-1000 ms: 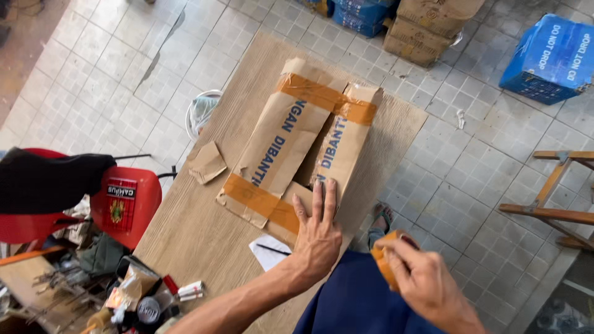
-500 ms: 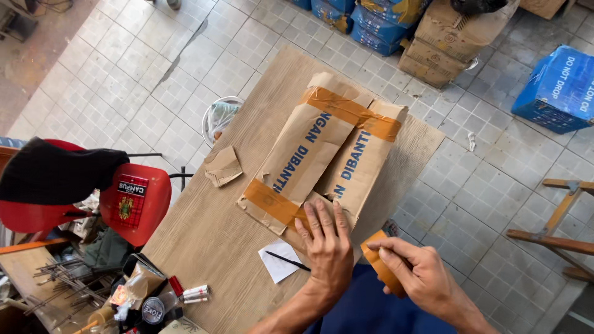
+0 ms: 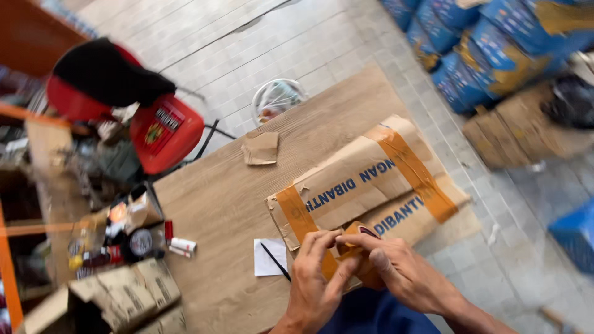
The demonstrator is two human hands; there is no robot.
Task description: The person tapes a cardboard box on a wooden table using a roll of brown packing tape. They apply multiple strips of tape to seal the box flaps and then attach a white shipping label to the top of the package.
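Note:
A flat brown cardboard parcel (image 3: 365, 179) with blue lettering and orange tape bands lies on a wooden table (image 3: 223, 204). At its near edge, both hands meet on an orange tape roll (image 3: 359, 238). My right hand (image 3: 402, 272) grips the roll from the right. My left hand (image 3: 315, 281) touches the roll and the tape end with its fingertips, resting on the parcel's near corner.
A white paper slip with a black pen (image 3: 271, 256) lies left of the hands. A cardboard scrap (image 3: 261, 148) sits farther up the table. Clutter and small boxes (image 3: 124, 247) crowd the left edge. A red chair (image 3: 154, 130) stands beyond; blue packs and brown boxes (image 3: 495, 55) are stacked at right.
The view has swung and tilted. My left hand lifted from lying flat on the parcel and joined my right hand on the tape roll, now over the parcel's near edge.

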